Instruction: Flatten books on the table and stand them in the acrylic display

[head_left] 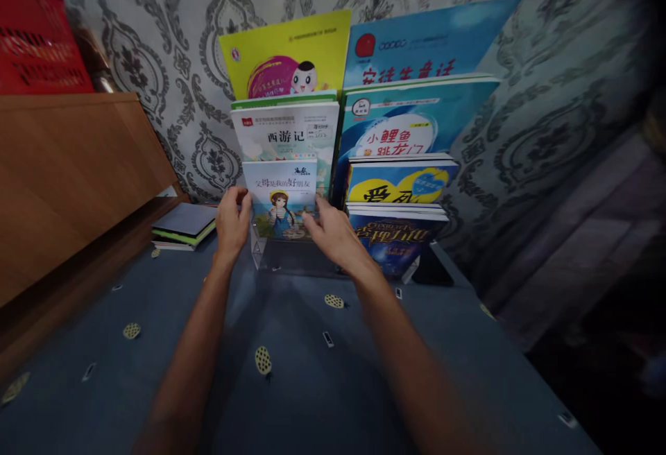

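From the head view, I see the left hand (232, 222) partly curled, thumb and fingertips closed on the left edge of a small storybook, 父母是我的好朋友 (281, 195), with a girl in a yellow hat on its cover. The right hand (336, 233) has the opposite edge, its fingers loosely bent and the thumb lying against the front cover. So the storybook stands upright between the two hands, cover facing the person, its foot at a clear book stand (257, 250); I can't tell whether it rests on the bottom there. Just behind it, above both hands, rises a pale copy of 西游记 (285, 132), and behind that a taller yellow-green book (286, 42). To the right of the right hand, more books stand in steps: a dark blue one (390, 233) nearest, then a yellow-and-blue one (398, 181), the teal 小鲤鱼跳龙门 (447, 118) and the blue 安徒生童话 (437, 32) at the back. Just left of the left hand, a low pile of books (184, 222) lies flat on the dark blue cloth (291, 399).
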### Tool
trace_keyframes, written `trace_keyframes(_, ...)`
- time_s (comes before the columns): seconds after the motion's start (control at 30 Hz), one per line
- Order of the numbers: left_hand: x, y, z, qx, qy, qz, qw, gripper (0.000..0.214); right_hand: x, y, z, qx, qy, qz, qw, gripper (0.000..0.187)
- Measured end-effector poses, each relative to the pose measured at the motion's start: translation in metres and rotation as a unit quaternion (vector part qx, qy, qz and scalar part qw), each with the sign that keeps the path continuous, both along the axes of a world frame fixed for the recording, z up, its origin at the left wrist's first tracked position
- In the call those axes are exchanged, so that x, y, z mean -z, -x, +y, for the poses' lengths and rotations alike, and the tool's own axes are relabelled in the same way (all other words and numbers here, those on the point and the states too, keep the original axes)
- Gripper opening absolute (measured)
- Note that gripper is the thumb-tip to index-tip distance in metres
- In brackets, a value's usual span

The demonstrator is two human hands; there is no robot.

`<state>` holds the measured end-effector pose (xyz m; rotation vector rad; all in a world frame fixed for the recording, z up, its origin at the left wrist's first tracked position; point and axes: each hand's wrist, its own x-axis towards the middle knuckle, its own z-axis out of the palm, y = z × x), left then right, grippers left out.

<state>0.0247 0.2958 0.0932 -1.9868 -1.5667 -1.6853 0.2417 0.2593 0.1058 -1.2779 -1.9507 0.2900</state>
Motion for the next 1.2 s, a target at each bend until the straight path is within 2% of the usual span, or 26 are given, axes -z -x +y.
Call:
trace_keyframes(0.6, -0.0027, -0.0021, -0.0059, -0.003, 0.001, 0.008, 1.0, 0.021, -0.0044, -0.0039, -0.004, -0.033, -0.027, 0.062, 0.997, 0.031)
trace_keyframes(0.77, -0.0051, -0.0036, -0.0073, -0.009, 0.0, -0.004, 1.0, 0.024, -0.0041, -0.0039, -0.0016, -0.021, -0.025, 0.05, 0.998, 0.026)
trace_keyframes(0.87, -0.0061, -0.0033, -0.0067, 0.016, 0.013, -0.038, 0.999, 0.025, -0.0048, -0.0038, -0.0011, -0.005, -0.03, 0.042, 0.999, 0.025)
trace_keyframes(1.0, -0.0085, -0.0032, -0.0072, 0.06, 0.02, -0.083, 0.995, 0.025, -0.0062, -0.0038, -0.0026, -0.015, -0.041, 0.043, 0.998, 0.026)
trace_keyframes(1.2, -0.0103, -0.0047, -0.0074, 0.076, 0.023, -0.102, 0.992, 0.025, -0.0052, -0.0036, -0.0024, -0.027, -0.045, 0.051, 0.997, 0.027)
